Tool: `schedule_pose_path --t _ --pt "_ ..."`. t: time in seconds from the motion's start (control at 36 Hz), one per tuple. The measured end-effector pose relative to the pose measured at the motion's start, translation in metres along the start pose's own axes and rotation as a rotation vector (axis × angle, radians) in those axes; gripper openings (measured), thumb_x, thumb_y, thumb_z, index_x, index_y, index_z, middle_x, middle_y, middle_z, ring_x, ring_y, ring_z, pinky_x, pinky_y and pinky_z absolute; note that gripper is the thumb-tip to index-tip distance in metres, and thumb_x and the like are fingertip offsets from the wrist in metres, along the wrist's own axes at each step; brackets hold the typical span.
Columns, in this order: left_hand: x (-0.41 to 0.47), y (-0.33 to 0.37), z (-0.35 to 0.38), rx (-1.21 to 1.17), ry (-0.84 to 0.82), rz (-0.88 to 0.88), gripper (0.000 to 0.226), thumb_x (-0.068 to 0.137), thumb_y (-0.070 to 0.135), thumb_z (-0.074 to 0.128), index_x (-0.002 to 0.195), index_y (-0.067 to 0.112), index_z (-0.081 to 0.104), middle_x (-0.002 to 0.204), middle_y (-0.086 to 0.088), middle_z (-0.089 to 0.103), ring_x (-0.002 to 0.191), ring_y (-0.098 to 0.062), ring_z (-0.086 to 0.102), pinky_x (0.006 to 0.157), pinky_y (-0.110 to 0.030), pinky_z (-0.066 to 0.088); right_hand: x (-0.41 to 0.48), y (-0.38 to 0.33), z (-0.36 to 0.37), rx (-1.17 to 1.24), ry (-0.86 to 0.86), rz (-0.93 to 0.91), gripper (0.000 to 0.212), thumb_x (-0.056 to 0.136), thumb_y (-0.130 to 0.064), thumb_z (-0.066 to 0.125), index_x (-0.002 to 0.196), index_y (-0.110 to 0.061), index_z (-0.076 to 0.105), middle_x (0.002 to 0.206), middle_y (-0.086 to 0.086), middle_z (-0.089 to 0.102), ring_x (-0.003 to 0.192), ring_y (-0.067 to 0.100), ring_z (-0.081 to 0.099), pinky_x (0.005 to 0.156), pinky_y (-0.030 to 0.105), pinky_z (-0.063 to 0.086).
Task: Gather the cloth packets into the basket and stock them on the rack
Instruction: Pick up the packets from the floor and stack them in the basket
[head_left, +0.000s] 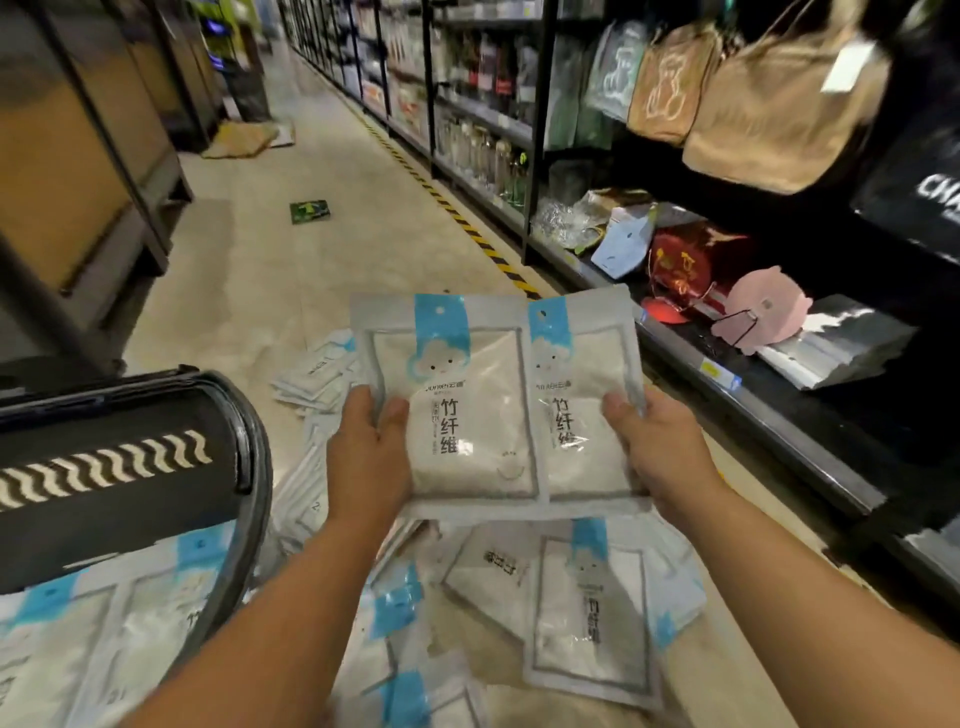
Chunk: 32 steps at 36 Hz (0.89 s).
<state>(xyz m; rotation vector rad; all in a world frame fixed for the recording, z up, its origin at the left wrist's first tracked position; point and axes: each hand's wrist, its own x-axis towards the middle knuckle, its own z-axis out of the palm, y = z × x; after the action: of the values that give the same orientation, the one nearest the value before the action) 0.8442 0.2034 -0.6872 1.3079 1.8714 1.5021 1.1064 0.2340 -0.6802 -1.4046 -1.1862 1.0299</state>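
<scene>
Starting near left, my basket (249, 467) is part filled, and loose packets (587, 613) litter the floor (260, 291) below. My left hand (363, 457) and right hand (662, 447) each grip a side of the held packets (483, 405), squaring them, I judge, for loading: clear pouches, white cloth, blue tabs. The rack (779, 415) stands far right.

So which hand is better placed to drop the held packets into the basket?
Left. The left hand grips the packets on the side nearest the basket; the right hand is farther.
</scene>
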Motion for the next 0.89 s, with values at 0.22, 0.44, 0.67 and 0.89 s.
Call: schedule_pose_path --t 0.22,0.44,0.67,0.89 --pt "0.076 0.046 -0.090 0.116 0.139 0.114 0.022 0.102 0.029 0.051 0.095 0.008 0.046 0.077 -0.001 0.052 0.066 -0.016 0.048 0.053 -0.031 0.033 0.007 -0.087 0.080 0.093 -0.062 -0.134 0.012 0.102 -0.028 0.059 0.105 -0.020 0.068 0.076 -0.003 0.073 0.061 0.007 0.066 0.056 0.030 0.054" --pt "0.116 0.024 -0.217 0.212 0.229 0.051 0.018 0.102 0.032 0.049 0.100 0.014 0.047 0.090 0.000 0.059 0.080 -0.016 0.058 0.062 -0.031 0.046 -0.005 -0.122 0.204 0.148 -0.165 -0.168 0.012 0.101 -0.028 0.060 0.095 -0.019 0.065 0.064 -0.001 0.057 0.050 0.014 0.047 0.038 0.021 0.039" --pt "0.121 -0.044 -0.314 0.291 0.255 -0.130 0.021 0.100 0.037 0.050 0.101 0.017 0.049 0.095 -0.004 0.064 0.087 -0.025 0.063 0.079 -0.050 0.056 -0.039 -0.110 0.320 0.102 -0.330 -0.046 0.013 0.100 -0.030 0.062 0.109 -0.021 0.066 0.086 -0.001 0.072 0.064 0.010 0.065 0.056 0.030 0.054" --pt "0.119 -0.123 -0.365 0.479 0.032 -0.428 0.030 0.098 0.038 0.058 0.115 0.014 0.054 0.109 -0.004 0.060 0.100 -0.028 0.058 0.079 -0.036 0.042 -0.071 -0.093 0.392 -0.153 -0.472 0.107 0.035 0.085 -0.032 0.065 0.115 -0.014 0.065 0.100 0.008 0.070 0.081 0.026 0.066 0.067 0.038 0.055"
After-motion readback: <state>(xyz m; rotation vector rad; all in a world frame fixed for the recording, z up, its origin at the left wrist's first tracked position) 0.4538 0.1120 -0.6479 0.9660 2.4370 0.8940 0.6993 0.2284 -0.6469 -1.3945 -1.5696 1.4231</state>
